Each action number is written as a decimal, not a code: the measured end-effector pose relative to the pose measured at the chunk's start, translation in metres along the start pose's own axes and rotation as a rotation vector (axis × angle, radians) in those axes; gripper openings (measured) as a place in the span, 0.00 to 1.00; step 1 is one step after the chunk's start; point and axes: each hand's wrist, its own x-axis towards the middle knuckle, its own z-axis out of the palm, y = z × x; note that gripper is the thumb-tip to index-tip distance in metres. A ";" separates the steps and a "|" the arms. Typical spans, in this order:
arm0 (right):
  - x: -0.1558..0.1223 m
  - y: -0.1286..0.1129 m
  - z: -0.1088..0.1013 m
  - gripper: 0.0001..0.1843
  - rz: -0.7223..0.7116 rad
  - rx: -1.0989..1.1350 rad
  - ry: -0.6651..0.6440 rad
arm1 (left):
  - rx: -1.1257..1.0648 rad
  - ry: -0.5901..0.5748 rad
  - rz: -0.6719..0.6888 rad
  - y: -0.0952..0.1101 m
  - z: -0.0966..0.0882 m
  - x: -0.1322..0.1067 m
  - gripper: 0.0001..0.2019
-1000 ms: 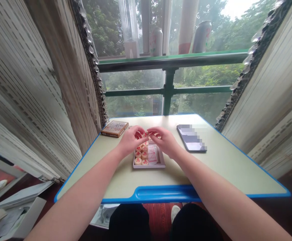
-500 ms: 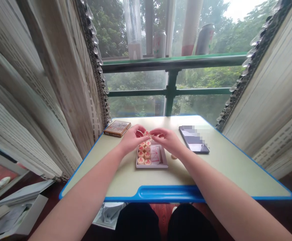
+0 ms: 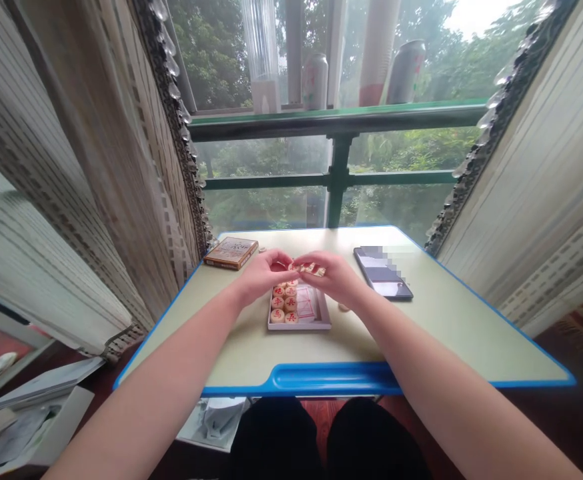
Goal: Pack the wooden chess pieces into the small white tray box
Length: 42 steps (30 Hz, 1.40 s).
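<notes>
A shallow white box (image 3: pixel 325 312) lies on the table, with round wooden xiangqi pieces (image 3: pixel 277 303) marked in red standing in two columns on its left side. Over the box's far end, my left hand (image 3: pixel 267 272) is curled with thumb and fingertips at one xiangqi piece (image 3: pixel 292 265). My right hand (image 3: pixel 332 272) meets it from the other side, its fingertips at the same piece. More pieces (image 3: pixel 312 269) show between the right thumb and fingers; whether they are held or lie behind is unclear. A red-lined sheet (image 3: pixel 307 305) shows in the box's right part.
A brown patterned box (image 3: pixel 231 253) lies at the table's far left, a loose piece (image 3: pixel 262 250) near it. A phone (image 3: pixel 384 275) rests to the right. Another piece (image 3: pixel 344 307) is partly under my right wrist. Cans (image 3: pixel 315 81) stand on the window ledge.
My hands have drawn closer together, and the held piece's face has turned partly out of sight between the fingers. The whole view has shifted slightly.
</notes>
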 end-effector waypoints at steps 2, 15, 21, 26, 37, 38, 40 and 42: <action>0.000 -0.001 -0.001 0.08 0.002 0.001 0.000 | 0.002 -0.002 0.000 0.002 -0.001 -0.001 0.20; 0.001 0.000 -0.001 0.10 0.034 0.102 0.010 | -0.033 -0.015 0.005 0.007 -0.006 -0.001 0.16; 0.002 -0.003 -0.003 0.09 0.061 0.093 0.001 | -0.029 -0.045 0.001 0.006 -0.004 -0.003 0.16; 0.001 -0.007 -0.008 0.10 0.090 0.100 -0.014 | -0.025 -0.057 0.033 0.008 -0.005 -0.002 0.11; -0.012 -0.041 -0.011 0.06 0.075 -0.094 -0.570 | -0.054 0.019 0.021 0.010 -0.008 0.001 0.13; -0.012 -0.042 -0.010 0.06 0.075 -0.122 -0.572 | -0.049 0.012 0.013 0.009 -0.008 0.001 0.13; -0.012 -0.042 -0.008 0.06 0.079 -0.156 -0.569 | -0.042 -0.004 0.002 0.008 -0.006 0.001 0.12; -0.012 -0.041 -0.007 0.06 0.082 -0.169 -0.565 | -0.040 -0.018 -0.005 0.007 -0.005 0.001 0.12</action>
